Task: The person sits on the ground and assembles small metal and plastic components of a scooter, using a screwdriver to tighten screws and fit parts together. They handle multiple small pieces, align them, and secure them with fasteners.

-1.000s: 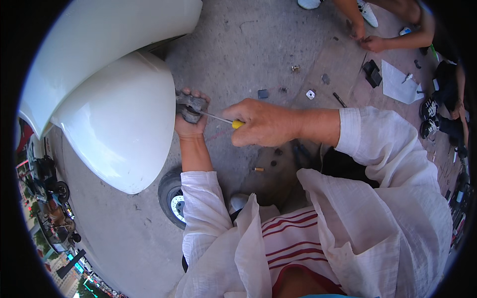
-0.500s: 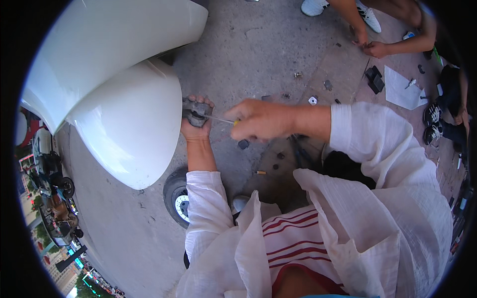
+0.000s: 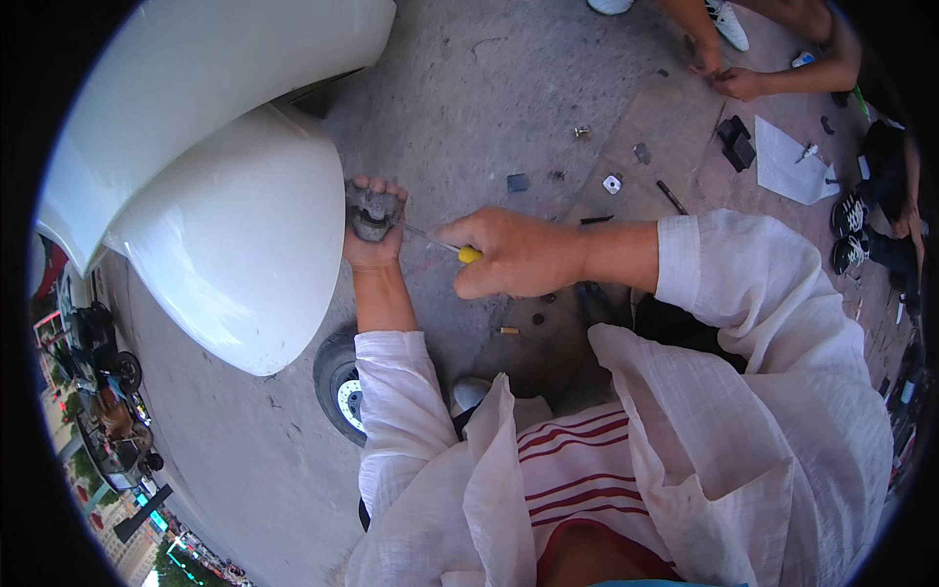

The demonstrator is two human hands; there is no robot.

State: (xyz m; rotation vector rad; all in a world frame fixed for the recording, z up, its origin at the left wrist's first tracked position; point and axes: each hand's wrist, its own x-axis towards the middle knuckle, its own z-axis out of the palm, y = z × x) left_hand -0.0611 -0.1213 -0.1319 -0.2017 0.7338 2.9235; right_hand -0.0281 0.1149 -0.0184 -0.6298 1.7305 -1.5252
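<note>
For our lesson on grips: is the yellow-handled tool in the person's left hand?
No, the yellow-handled tool is gripped in the right hand, while the left hand holds a grey part.

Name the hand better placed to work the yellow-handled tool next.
Probably the right hand: it grips the yellow-handled tool, which points at the grey part held in the left hand.

The head-worn fisheye looks down onto the pavement [image 3: 245, 470].

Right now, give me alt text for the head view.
The left hand holds a grey part beside a white panel, while the right hand points a yellow-handled screwdriver at it. A wheel is nearby; small parts lie on the ground.
</note>
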